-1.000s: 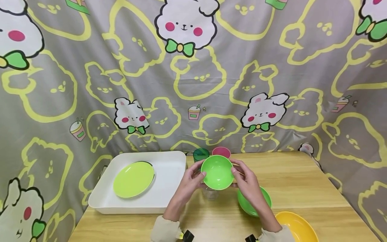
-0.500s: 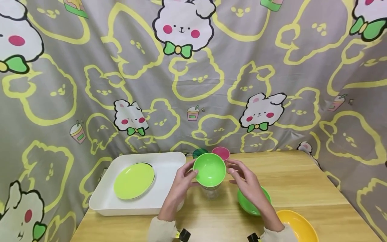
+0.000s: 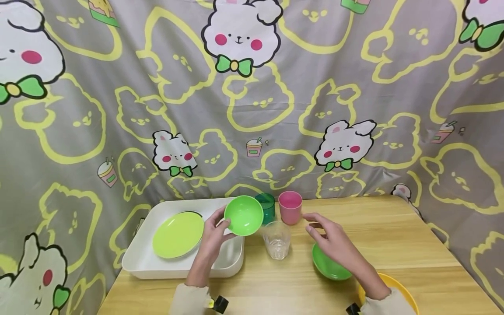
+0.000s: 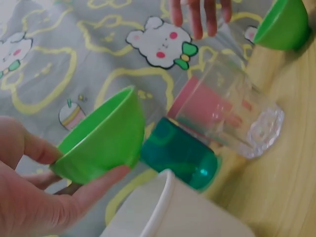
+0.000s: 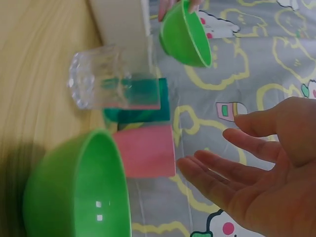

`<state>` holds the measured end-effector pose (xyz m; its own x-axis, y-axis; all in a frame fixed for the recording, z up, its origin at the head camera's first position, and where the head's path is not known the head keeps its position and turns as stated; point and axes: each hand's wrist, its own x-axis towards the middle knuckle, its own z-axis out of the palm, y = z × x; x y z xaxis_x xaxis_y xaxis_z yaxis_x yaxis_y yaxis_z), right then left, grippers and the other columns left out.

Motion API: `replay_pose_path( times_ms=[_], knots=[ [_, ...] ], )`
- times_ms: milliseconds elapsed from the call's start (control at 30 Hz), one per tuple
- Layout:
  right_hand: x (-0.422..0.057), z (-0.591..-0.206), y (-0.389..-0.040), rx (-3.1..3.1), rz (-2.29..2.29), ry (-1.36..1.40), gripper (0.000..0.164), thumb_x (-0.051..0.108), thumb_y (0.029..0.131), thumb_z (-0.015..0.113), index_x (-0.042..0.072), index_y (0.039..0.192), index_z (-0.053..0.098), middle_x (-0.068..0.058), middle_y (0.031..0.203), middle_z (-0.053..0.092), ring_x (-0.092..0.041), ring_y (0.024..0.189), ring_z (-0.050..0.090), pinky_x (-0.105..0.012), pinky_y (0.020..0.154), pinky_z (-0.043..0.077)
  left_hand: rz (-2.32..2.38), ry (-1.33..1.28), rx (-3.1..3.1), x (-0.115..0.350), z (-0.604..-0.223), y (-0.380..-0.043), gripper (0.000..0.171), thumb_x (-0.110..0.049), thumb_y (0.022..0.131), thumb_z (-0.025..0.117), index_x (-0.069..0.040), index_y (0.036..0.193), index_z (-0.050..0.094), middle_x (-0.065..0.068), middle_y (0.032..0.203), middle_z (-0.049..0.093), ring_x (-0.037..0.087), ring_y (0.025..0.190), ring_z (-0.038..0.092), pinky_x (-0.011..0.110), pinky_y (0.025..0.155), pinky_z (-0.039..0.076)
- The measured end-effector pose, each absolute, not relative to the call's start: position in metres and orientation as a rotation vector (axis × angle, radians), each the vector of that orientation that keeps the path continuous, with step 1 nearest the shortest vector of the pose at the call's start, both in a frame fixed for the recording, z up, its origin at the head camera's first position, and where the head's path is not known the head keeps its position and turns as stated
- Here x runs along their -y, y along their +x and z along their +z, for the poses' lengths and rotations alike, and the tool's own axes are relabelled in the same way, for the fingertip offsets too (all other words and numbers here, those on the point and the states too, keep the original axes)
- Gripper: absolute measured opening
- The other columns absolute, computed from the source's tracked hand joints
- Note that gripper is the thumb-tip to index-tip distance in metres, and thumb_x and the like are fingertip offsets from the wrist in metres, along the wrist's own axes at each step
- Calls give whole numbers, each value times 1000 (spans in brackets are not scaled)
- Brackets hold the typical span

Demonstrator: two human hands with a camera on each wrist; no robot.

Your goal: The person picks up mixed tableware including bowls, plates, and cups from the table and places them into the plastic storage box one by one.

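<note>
A small green bowl (image 3: 244, 215) is gripped at its left side by my left hand (image 3: 212, 232), thumb at the rim and fingers beneath. It is raised beside the right end of the white tray (image 3: 185, 274), its inside facing the head camera. In the left wrist view the same bowl (image 4: 106, 138) is tilted between thumb and fingers. My right hand (image 3: 330, 236) holds nothing; its fingers are loosely extended above a second green bowl (image 3: 331, 264) on the table. Between the hands stands a clear cup (image 3: 277, 243).
Behind the clear cup stand a teal cup (image 3: 267, 209) and a pink cup (image 3: 290, 208), close to the patterned curtain (image 3: 275, 144). A yellow-green plate (image 3: 178, 235) lies in the tray. At the front right, a yellow bowl (image 3: 405, 294) is partly hidden by the right forearm.
My left hand has carried the green bowl leftward toward the tray. My right hand has let go of it and moved right. The clear cup is now uncovered.
</note>
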<state>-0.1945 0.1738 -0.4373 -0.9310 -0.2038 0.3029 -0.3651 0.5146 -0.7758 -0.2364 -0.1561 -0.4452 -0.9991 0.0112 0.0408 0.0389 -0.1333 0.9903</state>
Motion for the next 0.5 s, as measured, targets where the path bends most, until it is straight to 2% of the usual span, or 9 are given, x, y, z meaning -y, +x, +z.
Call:
replay_pose_path(
  times_ms=[100, 333, 500],
  knots=[
    [-180, -436, -194, 2602, 1318, 520, 29, 12, 104, 62, 6, 132, 64, -18, 133, 65, -39, 115, 66, -50, 87, 61, -2330, 33, 2033, 164, -446, -241, 50, 4, 101, 46, 8, 150, 41, 28, 146, 41, 28, 114, 56, 49, 82, 62],
    [-196, -434, -195, 2645, 1173, 581, 29, 8, 101, 65, 5, 130, 65, -14, 130, 67, -36, 114, 65, -43, 83, 62, -2273, 177, 2066, 182, -450, -253, 51, 6, 100, 42, 8, 151, 39, 30, 145, 39, 39, 123, 49, 49, 82, 62],
    [-204, -435, -197, 2663, 1056, 658, 32, 5, 99, 67, 3, 131, 64, -13, 129, 67, -34, 114, 66, -47, 87, 60, -2237, 223, 2120, 191, -448, -260, 53, 7, 100, 40, 8, 153, 35, 33, 146, 36, 46, 127, 47, 51, 84, 61]
  ],
)
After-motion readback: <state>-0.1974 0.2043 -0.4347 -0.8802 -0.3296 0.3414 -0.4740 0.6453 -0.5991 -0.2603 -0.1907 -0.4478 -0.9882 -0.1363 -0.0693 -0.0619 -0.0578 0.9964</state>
